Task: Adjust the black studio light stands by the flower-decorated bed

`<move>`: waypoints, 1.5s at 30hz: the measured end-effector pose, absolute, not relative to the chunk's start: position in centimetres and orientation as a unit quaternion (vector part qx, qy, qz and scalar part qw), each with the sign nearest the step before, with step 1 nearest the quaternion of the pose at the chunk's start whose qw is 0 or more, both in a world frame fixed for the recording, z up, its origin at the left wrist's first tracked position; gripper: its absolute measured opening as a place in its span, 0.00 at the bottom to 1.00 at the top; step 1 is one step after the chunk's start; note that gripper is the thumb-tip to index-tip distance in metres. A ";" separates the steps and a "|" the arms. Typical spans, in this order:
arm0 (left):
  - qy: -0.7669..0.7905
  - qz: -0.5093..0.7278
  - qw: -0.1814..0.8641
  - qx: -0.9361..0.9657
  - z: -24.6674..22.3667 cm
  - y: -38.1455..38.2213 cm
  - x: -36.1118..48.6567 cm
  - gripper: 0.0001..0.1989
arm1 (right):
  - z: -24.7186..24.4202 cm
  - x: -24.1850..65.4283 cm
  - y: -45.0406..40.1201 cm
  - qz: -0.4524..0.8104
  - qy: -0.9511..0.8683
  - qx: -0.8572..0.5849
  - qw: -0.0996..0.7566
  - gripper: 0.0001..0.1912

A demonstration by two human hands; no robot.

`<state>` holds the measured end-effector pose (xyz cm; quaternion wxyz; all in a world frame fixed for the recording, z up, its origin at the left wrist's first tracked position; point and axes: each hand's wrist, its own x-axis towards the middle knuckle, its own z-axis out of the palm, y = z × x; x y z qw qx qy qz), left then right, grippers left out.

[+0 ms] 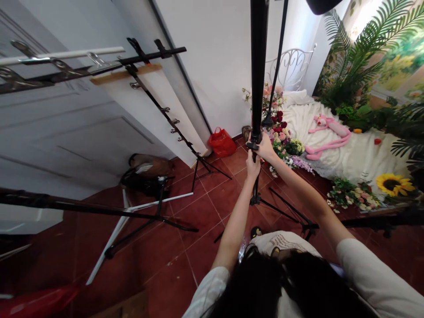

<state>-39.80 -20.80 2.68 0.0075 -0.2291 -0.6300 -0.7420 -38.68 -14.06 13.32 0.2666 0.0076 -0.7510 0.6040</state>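
Observation:
A tall black light stand (259, 66) rises in front of me, its tripod legs (281, 207) spread on the tiled floor. My left hand (253, 165) is closed round the pole just under a black clamp collar (253, 145). My right hand (265, 148) grips at the collar from the right side, a little higher; its fingertips are partly hidden by the pole. A black cable (277, 57) hangs beside the pole and ends in a dark plug-like piece (267, 119). The top of the stand is outside the view.
At the left stands a black backdrop stand (155, 99) with metal clips and a white board (180, 115). A red bag (222, 142) sits by the wall. White and black stand legs (159, 201) cross the floor. Flowers (281, 132) edge a white-draped bed (294, 117) holding a pink plush toy (334, 128).

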 end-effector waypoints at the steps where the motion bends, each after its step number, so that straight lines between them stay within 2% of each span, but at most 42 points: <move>1: -0.619 -0.750 -0.011 -0.234 2.8 -20.6 -39.9 0.38 | 13.6 -38.7 -14.0 0.598 -0.757 0.009 0.264 0.23; 6: -0.585 -0.775 -0.035 -0.236 3.1 -19.9 -40.4 0.40 | 14.2 -37.9 -13.3 0.546 -0.802 0.011 0.242 0.25; 10: -0.585 -0.776 -0.034 -0.233 2.9 -19.9 -40.5 0.40 | 13.6 -35.2 -10.8 0.529 -0.830 0.086 0.157 0.30; 14: -0.582 -0.778 -0.035 -0.235 2.9 -20.1 -40.4 0.39 | 11.3 -31.6 -8.1 0.488 -0.864 0.090 0.083 0.24; 19: -0.586 -0.776 -0.039 -0.232 3.0 -20.1 -40.3 0.39 | 7.0 -29.5 -7.9 0.337 -0.938 0.025 0.073 0.22; 23: -0.586 -0.776 -0.038 -0.231 2.8 -20.0 -40.4 0.39 | 5.2 -29.7 -9.0 0.292 -0.953 0.027 0.078 0.20; 29: -0.591 -0.771 -0.034 -0.235 2.5 -20.0 -40.5 0.39 | 4.9 -31.4 -9.6 0.251 -0.964 0.033 0.076 0.17; 38: -0.581 -0.778 -0.050 -0.234 2.4 -20.0 -40.5 0.39 | 2.8 -28.8 -10.5 0.220 -0.970 0.029 0.100 0.26; 45: -0.563 -0.796 -0.062 -0.214 2.4 -20.0 -40.5 0.40 | 1.5 -28.4 -10.4 0.226 -0.969 0.004 0.102 0.29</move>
